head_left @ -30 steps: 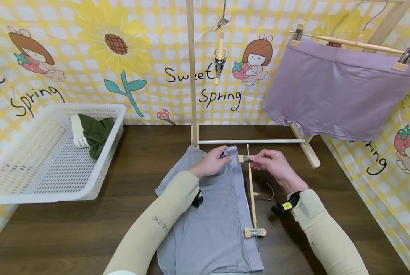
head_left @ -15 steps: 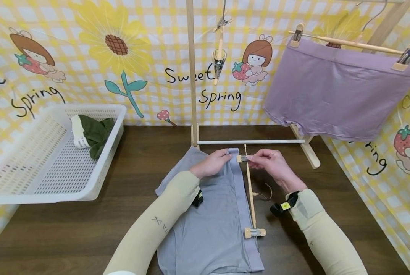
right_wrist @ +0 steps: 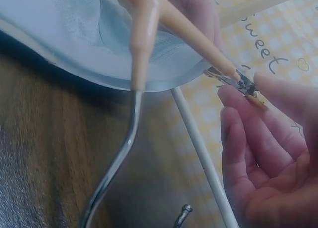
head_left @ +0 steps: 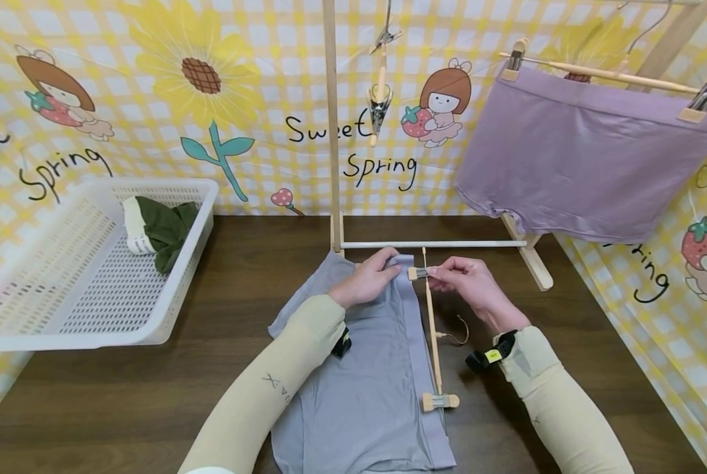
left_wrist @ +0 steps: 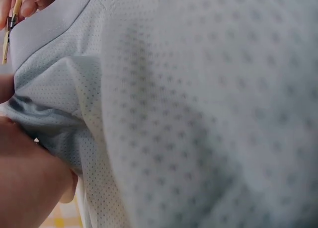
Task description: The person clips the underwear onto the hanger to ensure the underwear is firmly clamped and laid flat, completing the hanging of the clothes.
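I see left hand [head_left: 366,279] gripping shorts [head_left: 365,375] near waistband [head_left: 417,349]; right hand [head_left: 463,280], fingers curled, pinches far clip [head_left: 417,273] of hanger [head_left: 435,362].

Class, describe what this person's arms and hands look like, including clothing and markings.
Pale cream, long sleeves: the left sleeve bears dark, letter-like marks; the right sleeve has a gathered cuff. A black wrist strap with a yellow label shows at the right wrist. The left hand and right hand are ungloved.
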Tool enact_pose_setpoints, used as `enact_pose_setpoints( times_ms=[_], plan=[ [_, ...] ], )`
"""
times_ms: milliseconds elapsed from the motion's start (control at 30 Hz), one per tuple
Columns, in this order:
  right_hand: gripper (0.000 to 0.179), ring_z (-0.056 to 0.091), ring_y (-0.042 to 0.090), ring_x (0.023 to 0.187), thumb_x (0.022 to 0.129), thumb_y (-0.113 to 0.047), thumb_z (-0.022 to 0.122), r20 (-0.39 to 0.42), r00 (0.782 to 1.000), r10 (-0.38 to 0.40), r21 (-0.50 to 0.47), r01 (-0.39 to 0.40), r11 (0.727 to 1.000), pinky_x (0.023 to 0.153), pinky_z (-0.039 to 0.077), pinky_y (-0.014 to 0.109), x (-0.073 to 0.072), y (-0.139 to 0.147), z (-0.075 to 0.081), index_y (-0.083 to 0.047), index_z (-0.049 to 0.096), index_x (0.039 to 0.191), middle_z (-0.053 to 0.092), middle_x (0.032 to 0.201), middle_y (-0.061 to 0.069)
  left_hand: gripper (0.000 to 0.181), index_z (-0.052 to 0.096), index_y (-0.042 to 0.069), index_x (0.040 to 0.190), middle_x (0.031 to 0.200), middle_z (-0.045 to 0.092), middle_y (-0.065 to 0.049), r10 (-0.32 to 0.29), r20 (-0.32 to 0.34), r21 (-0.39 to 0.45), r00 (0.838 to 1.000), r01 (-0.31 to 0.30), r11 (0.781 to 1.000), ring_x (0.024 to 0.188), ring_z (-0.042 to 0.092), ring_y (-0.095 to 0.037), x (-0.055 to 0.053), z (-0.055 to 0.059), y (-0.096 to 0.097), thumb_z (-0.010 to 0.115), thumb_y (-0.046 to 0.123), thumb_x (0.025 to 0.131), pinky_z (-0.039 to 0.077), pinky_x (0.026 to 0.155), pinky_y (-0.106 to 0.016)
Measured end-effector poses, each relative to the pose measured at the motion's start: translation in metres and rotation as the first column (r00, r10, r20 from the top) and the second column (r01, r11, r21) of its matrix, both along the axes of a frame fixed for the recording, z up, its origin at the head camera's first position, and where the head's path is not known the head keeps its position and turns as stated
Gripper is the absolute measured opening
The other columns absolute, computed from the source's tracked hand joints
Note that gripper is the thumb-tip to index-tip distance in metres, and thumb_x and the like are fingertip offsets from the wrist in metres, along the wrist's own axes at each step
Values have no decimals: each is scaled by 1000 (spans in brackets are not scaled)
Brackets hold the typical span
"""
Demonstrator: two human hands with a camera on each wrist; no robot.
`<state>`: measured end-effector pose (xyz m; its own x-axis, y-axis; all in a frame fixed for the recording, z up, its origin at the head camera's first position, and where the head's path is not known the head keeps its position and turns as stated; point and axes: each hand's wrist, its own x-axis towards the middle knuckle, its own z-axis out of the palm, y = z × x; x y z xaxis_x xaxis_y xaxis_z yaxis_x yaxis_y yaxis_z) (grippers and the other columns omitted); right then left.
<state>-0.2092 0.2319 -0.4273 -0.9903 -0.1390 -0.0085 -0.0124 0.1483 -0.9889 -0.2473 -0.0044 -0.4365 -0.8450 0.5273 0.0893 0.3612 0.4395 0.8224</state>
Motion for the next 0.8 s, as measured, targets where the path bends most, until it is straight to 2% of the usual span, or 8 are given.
enact_pose_setpoints(
  times_ms=[133, 233, 367, 567, 800],
  plan=[
    [17, 70, 20, 75, 96, -14, 73, 4, 1000, -6, -10, 6, 1000, 73, 57, 36, 1, 1, 0, 0, 71, 87, 74, 80, 6, 12, 59, 14, 112, 83, 57, 1, 20, -47, -8, 999, -21, 1000, 79, 53, -18, 1, 1, 0, 54, 23, 107, 29, 94, -47],
    [21, 70, 21, 76, 96, -14, 73, 6, 1000, -8, -8, 8, 1000, 73, 57, 35, 1, 2, 1, 5, 70, 89, 74, 81, 7, 12, 62, 13, 113, 82, 56, 0, 12, -27, 12, 1000, -11, 1000, 72, 49, -17, 2, 2, 1, 58, 21, 105, 37, 83, -39],
    [25, 70, 21, 75, 96, -13, 73, 3, 1000, -7, -5, 7, 1000, 73, 57, 35, 1, 3, 0, 10, 68, 92, 74, 81, 8, 15, 64, 8, 115, 84, 55, -2, -15, 12, 47, 1000, 14, 999, 68, 46, -16, 2, 3, 2, 60, 17, 104, 39, 66, -30],
    [23, 71, 22, 77, 96, -15, 73, 12, 1000, 1, -3, -1, 1000, 75, 57, 37, -1, -1, -2, 8, 70, 91, 74, 82, 9, 18, 63, 5, 108, 87, 55, -4, -15, 23, 67, 1000, 13, 998, 80, 49, -17, 2, 2, 3, 54, 20, 108, 40, 75, -29],
    [22, 71, 23, 80, 97, -18, 72, 64, 998, 9, -10, -9, 1000, 76, 58, 36, -2, -4, -4, 3, 70, 93, 74, 85, 8, 16, 59, 5, 106, 82, 49, -4, 24, 56, 104, 998, -29, 994, 77, 47, -17, 4, 3, 5, 54, 20, 108, 38, 73, -30]
  ],
)
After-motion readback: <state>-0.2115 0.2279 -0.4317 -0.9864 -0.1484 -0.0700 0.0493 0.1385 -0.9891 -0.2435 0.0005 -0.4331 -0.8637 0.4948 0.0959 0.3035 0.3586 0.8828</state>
